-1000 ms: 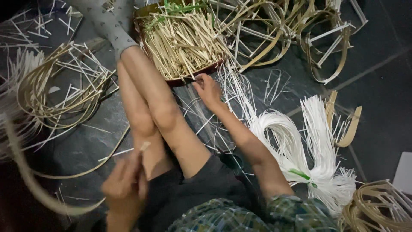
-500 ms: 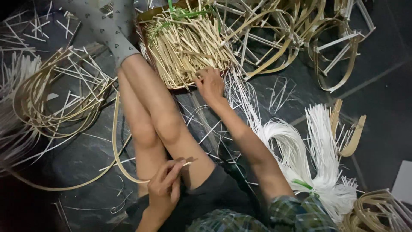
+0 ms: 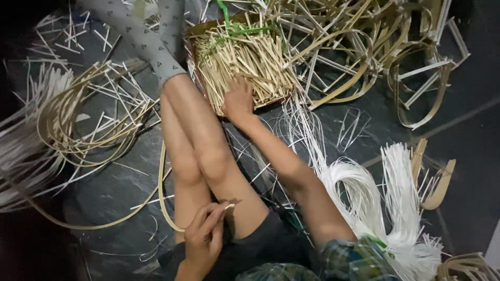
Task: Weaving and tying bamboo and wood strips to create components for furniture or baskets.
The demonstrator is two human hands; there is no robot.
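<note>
Pinched in the left hand (image 3: 204, 237): one long cane strip (image 3: 162, 198). Right hand (image 3: 238, 100) rests spread on stick pile (image 3: 245, 62), grasping nothing, in one tray (image 3: 195, 36).

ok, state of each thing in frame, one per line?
left hand: over the thigh, fingers pinching one end of a long strip
long strip: curved, trailing onto the floor
right hand: arm stretched out, palm down on the sticks
tray: heaped with short sticks
white bundle: tied, looped on the floor
</note>
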